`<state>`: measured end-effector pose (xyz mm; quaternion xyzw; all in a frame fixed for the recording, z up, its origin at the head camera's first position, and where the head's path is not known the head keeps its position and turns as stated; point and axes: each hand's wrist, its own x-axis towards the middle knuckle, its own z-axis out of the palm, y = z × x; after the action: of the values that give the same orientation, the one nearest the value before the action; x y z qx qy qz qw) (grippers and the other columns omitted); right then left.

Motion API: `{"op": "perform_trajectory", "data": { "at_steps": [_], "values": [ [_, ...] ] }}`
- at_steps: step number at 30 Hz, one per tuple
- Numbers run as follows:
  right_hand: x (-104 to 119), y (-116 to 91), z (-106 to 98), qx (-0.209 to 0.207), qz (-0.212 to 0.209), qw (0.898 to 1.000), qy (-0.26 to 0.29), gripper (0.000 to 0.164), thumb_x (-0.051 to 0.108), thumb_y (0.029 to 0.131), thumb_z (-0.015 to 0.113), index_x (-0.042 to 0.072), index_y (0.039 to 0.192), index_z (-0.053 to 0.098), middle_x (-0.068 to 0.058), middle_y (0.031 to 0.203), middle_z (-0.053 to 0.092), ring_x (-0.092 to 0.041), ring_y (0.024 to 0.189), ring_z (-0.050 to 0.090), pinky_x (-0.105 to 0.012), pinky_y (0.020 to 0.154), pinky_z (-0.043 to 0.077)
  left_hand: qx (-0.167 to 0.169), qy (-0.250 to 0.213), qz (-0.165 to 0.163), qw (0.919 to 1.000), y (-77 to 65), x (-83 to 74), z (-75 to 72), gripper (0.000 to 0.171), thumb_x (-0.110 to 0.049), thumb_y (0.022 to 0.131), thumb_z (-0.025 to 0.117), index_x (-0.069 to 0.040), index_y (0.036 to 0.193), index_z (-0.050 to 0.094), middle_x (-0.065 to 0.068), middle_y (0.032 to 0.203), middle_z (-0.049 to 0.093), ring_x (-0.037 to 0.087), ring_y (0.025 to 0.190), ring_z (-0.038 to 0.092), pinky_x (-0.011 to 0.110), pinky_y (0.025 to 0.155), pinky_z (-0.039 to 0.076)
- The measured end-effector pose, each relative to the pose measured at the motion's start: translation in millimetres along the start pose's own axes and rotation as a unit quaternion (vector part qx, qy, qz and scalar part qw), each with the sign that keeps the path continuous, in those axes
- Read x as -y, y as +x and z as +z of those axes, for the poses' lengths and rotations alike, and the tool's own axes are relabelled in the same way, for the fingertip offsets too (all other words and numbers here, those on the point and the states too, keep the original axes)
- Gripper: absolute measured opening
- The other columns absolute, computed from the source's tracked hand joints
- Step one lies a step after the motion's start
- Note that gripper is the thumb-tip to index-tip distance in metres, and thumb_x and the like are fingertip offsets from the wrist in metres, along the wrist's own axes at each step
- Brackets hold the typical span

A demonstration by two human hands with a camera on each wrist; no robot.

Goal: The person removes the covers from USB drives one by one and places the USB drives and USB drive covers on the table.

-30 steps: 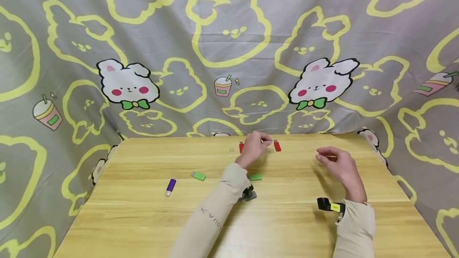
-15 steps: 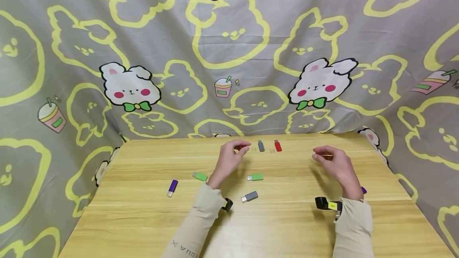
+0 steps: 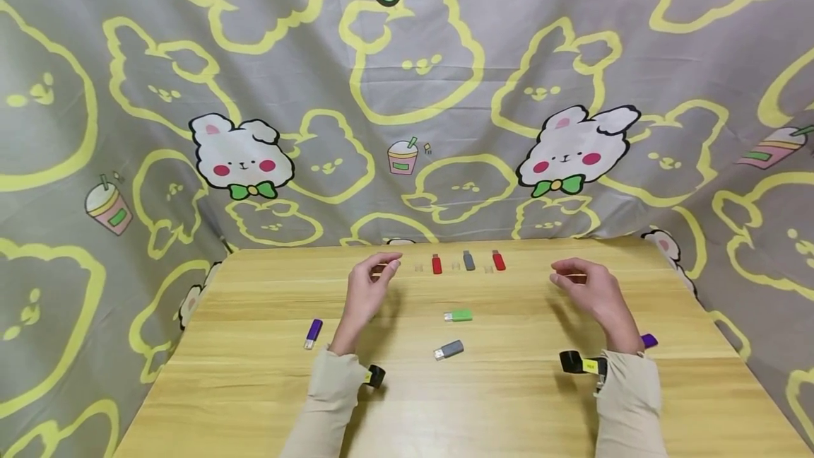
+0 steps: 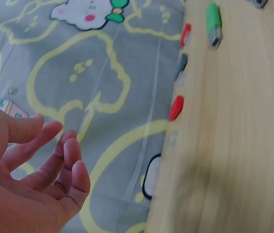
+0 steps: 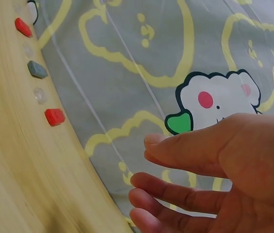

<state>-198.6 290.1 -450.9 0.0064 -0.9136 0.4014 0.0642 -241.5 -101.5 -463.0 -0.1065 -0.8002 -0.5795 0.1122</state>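
While the person's left hand [image 3: 371, 281] hovers over the wood-grain table [image 3: 509, 401], its fingers relaxed and parted from the thumb, the right hand [image 3: 591, 285] hangs likewise, loosely curved. Between them, near the back edge, lie a red rectangular plastic USB stick [image 3: 437, 264], a slate-grey stick [image 3: 469, 261] and a second red stick [image 3: 499, 261], each with a small clear piece [image 3: 455, 266] to its left. A bright-green stick [image 3: 462, 315] lies nearer the front.
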Motion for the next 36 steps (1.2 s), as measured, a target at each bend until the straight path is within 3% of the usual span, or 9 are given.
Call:
{"op": "perform_trajectory", "data": {
  "at_steps": [10,16,19,26,32,36],
  "values": [
    [-11,-11,-16,0.035,-0.029,0.997,-0.061,0.029,0.018,0.1,0.069,-0.003,0.12,0.069,-0.024,0.115,0.07,-0.043,0.105,0.066,-0.044,0.08,0.054,-0.018,-0.022,-0.003,0.9996,1.0,2.5,-15.6,0.018,-0.008,0.101,0.066,0.001,0.115,0.075,0.021,0.11,0.074,0.028,0.092,0.069,0.023,0.075,0.057],
    [-29,-22,-36,0.057,-0.049,0.991,-0.109,0.024,0.008,0.095,0.072,-0.005,0.115,0.07,-0.027,0.113,0.07,-0.046,0.1,0.066,-0.056,0.079,0.056,-0.018,-0.03,-0.002,0.9994,4.0,2.2,-17.4,0.019,0.003,0.1,0.064,0.01,0.115,0.071,0.027,0.11,0.072,0.035,0.092,0.069,0.019,0.074,0.056],
    [-39,-26,-43,0.069,-0.072,0.987,-0.13,0.021,0.004,0.092,0.073,-0.004,0.111,0.072,-0.027,0.111,0.07,-0.046,0.096,0.067,-0.058,0.078,0.056,-0.017,-0.036,-0.002,0.9992,4.4,2.0,-19.4,0.02,0.005,0.099,0.062,0.013,0.116,0.07,0.029,0.111,0.071,0.033,0.09,0.069,0.018,0.073,0.056],
    [-61,-38,-53,0.123,-0.09,0.973,-0.174,0.021,-0.001,0.083,0.079,0.001,0.103,0.074,-0.016,0.102,0.072,-0.04,0.092,0.066,-0.055,0.077,0.056,-0.017,-0.047,0.003,0.9987,2.4,2.7,-24.8,0.02,-0.002,0.1,0.065,0.007,0.117,0.072,0.025,0.11,0.072,0.019,0.087,0.068,0.016,0.073,0.055],
    [-80,-49,-58,0.146,-0.111,0.966,-0.185,0.025,-0.002,0.077,0.085,0.009,0.097,0.075,-0.001,0.097,0.069,-0.025,0.088,0.066,-0.041,0.073,0.059,-0.01,-0.064,0.008,0.9978,1.4,4.2,-27.2,0.02,-0.004,0.101,0.065,0.006,0.117,0.073,0.026,0.111,0.072,0.039,0.092,0.068,0.017,0.073,0.056],
    [-92,-55,-58,0.124,-0.149,0.961,-0.196,0.031,-0.007,0.073,0.086,0.013,0.093,0.074,0.006,0.092,0.063,-0.012,0.08,0.062,-0.031,0.066,0.056,-0.007,-0.065,0.007,0.9978,1.2,4.7,-27.0,0.02,-0.004,0.101,0.064,0.005,0.117,0.073,0.024,0.11,0.073,0.041,0.092,0.068,0.018,0.073,0.056]
  ]
}}
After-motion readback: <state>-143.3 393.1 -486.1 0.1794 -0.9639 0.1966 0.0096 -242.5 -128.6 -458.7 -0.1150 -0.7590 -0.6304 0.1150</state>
